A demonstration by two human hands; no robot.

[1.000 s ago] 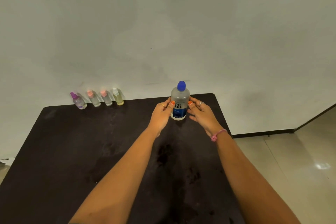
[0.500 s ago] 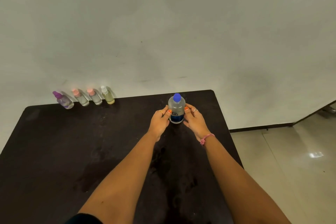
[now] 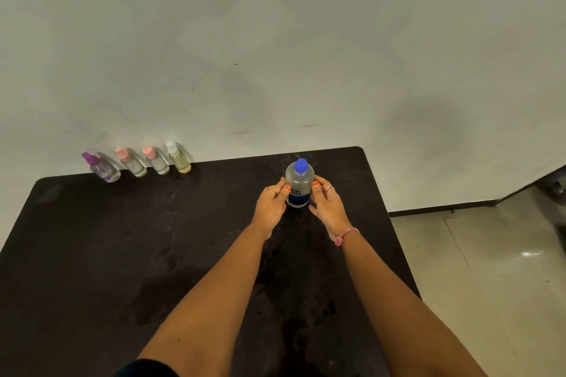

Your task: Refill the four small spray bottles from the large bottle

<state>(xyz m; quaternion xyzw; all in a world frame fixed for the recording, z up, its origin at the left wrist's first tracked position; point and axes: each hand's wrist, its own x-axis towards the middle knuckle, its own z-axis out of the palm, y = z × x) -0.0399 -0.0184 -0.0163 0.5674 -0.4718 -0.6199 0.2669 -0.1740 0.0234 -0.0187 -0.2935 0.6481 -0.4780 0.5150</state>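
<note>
Dark table point(image 3: 92, 254) (stained); pale wall point(image 3: 275, 40); tiled floor point(image 3: 490, 269)

Both hands clasp the large bottle on the dark table.

The large bottle point(image 3: 299, 185), blue cap on, stands upright with the left hand point(image 3: 271, 206) at its 9 o'clock side and the right hand point(image 3: 328, 206) at 3 o'clock. Four small spray bottles point(image 3: 137, 162) line the table point(image 3: 92, 254) edge toward 10 o'clock, against the wall point(image 3: 275, 40).

large bottle point(image 3: 299, 184) on table point(image 3: 92, 254), right-rear | four small bottles point(image 3: 139, 162) rowed far-left, seemingly against wall point(image 3: 275, 40)
</note>
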